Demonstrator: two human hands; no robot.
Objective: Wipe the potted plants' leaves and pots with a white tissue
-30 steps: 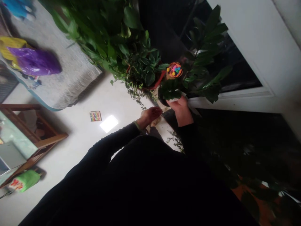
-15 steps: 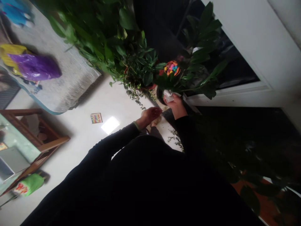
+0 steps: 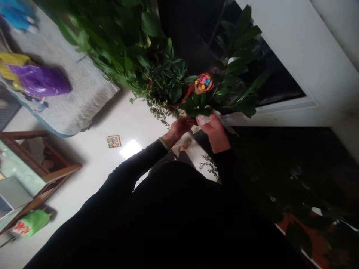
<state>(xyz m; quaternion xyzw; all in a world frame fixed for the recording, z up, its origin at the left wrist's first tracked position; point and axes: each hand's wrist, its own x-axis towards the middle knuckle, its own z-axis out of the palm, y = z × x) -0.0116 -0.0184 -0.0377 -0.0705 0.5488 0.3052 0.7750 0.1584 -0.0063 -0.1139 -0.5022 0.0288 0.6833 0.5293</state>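
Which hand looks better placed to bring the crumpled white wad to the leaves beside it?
Probably the right: the right hand holds the white wad, close to the dark-green leaves. The left hand is near them too, but no wad shows in it.

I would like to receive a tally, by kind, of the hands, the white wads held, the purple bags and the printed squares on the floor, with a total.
Hands: 2 (left hand, right hand)
White wad, in the right hand: 1
Purple bag: 1
Printed square: 1
Total: 5
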